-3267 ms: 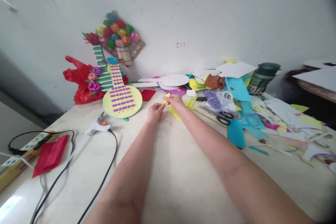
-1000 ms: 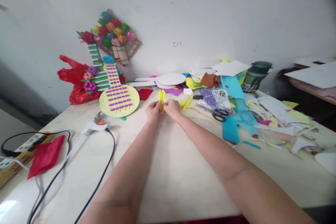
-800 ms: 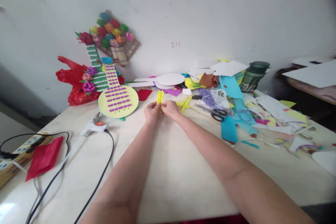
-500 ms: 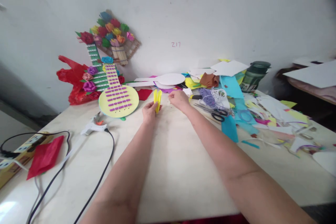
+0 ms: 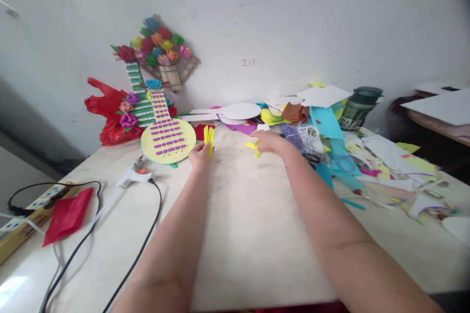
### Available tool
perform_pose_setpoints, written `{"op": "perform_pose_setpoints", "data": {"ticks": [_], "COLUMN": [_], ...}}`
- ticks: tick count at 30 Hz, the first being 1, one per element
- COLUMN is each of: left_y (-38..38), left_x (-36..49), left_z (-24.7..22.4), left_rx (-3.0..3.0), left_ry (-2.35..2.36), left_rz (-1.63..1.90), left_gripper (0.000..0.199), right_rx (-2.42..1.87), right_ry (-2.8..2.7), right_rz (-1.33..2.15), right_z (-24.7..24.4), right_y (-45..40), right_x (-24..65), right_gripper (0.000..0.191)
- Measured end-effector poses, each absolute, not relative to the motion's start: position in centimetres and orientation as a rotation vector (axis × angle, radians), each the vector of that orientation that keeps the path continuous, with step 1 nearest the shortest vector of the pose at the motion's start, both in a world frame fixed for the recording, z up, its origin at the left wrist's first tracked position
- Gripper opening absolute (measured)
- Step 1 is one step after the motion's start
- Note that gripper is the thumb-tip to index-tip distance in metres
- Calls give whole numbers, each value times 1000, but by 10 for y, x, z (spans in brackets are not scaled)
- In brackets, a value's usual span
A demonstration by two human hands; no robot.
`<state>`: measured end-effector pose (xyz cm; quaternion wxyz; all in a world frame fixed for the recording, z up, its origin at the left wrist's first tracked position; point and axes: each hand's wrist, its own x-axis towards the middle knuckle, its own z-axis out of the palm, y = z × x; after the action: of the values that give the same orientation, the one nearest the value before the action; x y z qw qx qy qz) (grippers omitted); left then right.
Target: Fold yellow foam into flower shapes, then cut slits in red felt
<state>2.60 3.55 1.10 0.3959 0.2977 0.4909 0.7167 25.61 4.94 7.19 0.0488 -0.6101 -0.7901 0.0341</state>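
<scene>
My left hand (image 5: 200,154) is closed on a folded yellow paper strip (image 5: 209,138), whose pointed ends stand upright above the fingers. To its right, low over the table, my right hand (image 5: 270,141) has its fingers bent around a small yellow paper piece (image 5: 251,145); yellow tips stick out to the left and below. Beyond the left hand lies a round yellow paper lute shape (image 5: 168,154) with purple strips across it. Just past the right hand is a tangle of purple and white string (image 5: 293,136). The scissors beside it are mostly hidden by my right forearm.
A white glue gun (image 5: 132,176) with its black cord lies on the left, near a red paper packet (image 5: 69,216) and a power strip (image 5: 40,205). Paper flowers (image 5: 161,44) lean on the wall. Paper scraps (image 5: 385,161) and a green bottle (image 5: 360,107) are on the right.
My hands have moved apart, the left one slightly leftward with its yellow strip, the right one to the right. Yellow paper now shows at the right fingers. The view has shifted slightly.
</scene>
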Motion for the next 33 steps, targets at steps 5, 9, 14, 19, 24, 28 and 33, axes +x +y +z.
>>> {"op": "perform_pose_setpoints", "data": {"ticks": [5,9,14,19,24,28,33], "left_y": [33,32,36,41,41,39,36], "left_x": [29,29,29,31,32,34,37], "left_z": [13,12,8,4,3,4,6], "left_rx": [802,803,822,832,853,894,925], "left_ry": [1274,1268,1275,1250,1237,1197,1139], "left_rz": [1769,1756,1755,1776,1762,1749,1695], "left_gripper": [17,16,19,17,17,22,28], "right_rx": [-1849,-1843,-1753,-1654,-1606,-1585,-1502], "right_ry": [-2618,-2628,-2667,-2649,-2591,-2390,-1783], "right_rz": [133,44,-62,-118,-184,-137,443], "right_z": [68,59,54,50,45,50,58], "right_y": [48,48,48,51,54,54,57], "right_x": [257,256,258,261,262,259,241], "right_gripper": [75,72,63,49,41,36,31]}}
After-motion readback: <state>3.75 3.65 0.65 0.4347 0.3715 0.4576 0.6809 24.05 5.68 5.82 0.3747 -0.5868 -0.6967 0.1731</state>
